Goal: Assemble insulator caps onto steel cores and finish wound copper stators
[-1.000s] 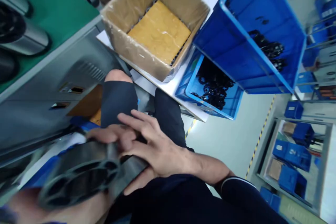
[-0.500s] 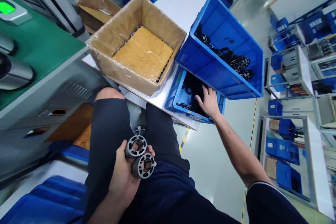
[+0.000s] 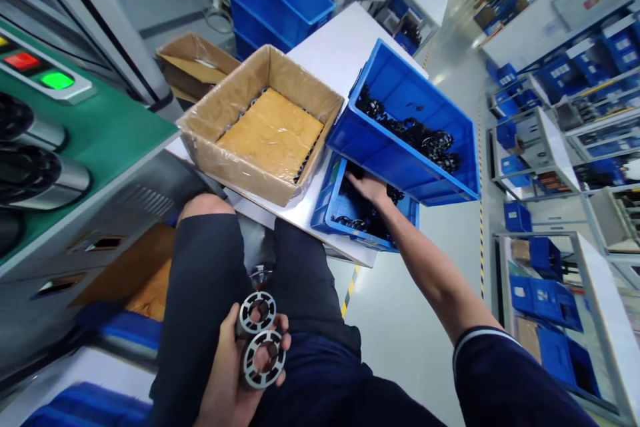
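Observation:
My left hand [image 3: 235, 360] is wrapped round two slotted metal stator cores [image 3: 263, 359], held one above the other over my lap with their ring ends facing up. My right hand [image 3: 369, 188] reaches into the lower blue bin [image 3: 327, 197], among black ring-shaped parts [image 3: 353, 222]. Its fingertips are lost in the dark of that bin, so whether it grips a part does not show. Overhanging this bin is a tilted upper blue bin [image 3: 400, 170], which holds more black parts [image 3: 435, 143].
A cardboard box [image 3: 235, 177] lined with clear plastic stands left of the bins on a white table [image 3: 327, 43], a brown sheet [image 3: 273, 133] inside. Metal cylinders [image 3: 65, 180] rest on a green bench [image 3: 117, 117] at left. Shelving with blue bins [image 3: 533, 293] lines the right.
My right hand has moved left and deeper into the lower bin, its fingers now less visible. The left hand keeps hold of both stator cores. The camera view has tilted up.

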`<action>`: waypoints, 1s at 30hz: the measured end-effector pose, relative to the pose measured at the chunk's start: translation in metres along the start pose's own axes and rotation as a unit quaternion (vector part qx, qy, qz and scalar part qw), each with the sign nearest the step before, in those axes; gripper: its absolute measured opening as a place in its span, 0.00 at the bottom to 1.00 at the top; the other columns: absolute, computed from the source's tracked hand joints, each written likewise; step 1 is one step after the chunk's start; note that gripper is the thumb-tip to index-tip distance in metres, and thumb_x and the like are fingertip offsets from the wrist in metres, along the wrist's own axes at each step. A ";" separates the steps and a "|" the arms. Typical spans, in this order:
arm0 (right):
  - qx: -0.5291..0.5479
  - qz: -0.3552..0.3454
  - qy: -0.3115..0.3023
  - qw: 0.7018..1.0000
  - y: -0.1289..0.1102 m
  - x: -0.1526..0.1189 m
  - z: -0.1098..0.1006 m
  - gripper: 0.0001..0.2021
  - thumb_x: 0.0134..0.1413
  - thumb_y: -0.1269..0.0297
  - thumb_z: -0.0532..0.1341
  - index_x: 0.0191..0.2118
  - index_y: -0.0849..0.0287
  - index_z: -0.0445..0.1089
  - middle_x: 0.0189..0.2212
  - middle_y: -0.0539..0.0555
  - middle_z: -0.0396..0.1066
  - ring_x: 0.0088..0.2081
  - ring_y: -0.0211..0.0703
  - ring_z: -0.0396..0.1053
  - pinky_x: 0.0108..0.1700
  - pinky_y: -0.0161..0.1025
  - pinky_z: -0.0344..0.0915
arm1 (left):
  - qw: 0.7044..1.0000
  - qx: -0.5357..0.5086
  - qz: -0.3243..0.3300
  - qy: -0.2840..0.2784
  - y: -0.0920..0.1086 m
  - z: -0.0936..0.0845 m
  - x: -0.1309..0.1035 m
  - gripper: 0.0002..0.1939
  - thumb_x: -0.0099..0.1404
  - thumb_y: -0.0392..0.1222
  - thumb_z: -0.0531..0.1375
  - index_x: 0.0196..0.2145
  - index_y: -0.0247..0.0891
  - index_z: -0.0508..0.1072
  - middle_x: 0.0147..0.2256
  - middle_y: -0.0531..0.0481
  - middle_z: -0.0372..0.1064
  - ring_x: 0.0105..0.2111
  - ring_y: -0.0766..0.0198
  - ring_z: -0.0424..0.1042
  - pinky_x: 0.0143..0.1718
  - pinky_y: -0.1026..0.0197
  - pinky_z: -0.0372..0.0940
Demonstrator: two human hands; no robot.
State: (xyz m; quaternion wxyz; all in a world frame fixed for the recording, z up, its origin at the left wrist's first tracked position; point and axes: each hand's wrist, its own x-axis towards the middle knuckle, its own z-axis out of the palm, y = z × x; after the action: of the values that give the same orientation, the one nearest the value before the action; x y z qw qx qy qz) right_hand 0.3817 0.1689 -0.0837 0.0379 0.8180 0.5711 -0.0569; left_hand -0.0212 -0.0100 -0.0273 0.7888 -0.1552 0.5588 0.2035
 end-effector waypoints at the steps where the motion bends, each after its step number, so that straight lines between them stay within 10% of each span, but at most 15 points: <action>1: -0.009 -0.002 -0.005 1.000 -0.002 -0.012 0.000 0.27 0.79 0.49 0.72 0.72 0.56 0.75 0.72 0.63 0.74 0.69 0.62 0.76 0.72 0.67 0.77 | 1.000 0.009 0.010 -0.017 -0.001 -0.003 0.003 0.15 0.82 0.52 0.56 0.45 0.41 0.78 0.37 0.44 0.80 0.28 0.51 0.78 0.12 0.57 0.68; 8: -0.007 -0.101 -0.059 0.993 0.005 -0.097 -0.024 0.28 0.80 0.47 0.70 0.75 0.53 0.73 0.72 0.63 0.74 0.69 0.61 0.76 0.70 0.64 0.78 | 0.996 0.026 0.040 -0.076 -0.006 -0.011 0.000 0.16 0.79 0.56 0.61 0.41 0.42 0.78 0.34 0.46 0.75 0.26 0.55 0.73 0.11 0.61 0.63; 30: 0.114 -0.021 -0.020 0.993 0.034 -0.109 -0.017 0.21 0.81 0.50 0.71 0.66 0.58 0.78 0.57 0.59 0.82 0.52 0.50 0.83 0.57 0.53 0.85 | 0.992 0.077 0.067 -0.073 -0.017 -0.033 0.004 0.23 0.74 0.66 0.65 0.42 0.40 0.78 0.34 0.45 0.78 0.25 0.55 0.72 0.16 0.58 0.65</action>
State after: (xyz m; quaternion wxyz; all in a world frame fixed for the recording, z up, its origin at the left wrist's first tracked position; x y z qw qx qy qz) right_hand 0.3776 0.0580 -0.0525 -0.0450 0.8035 0.5771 -0.1390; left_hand -0.0390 -0.0397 -0.0418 0.8217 -0.0410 0.5229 0.2230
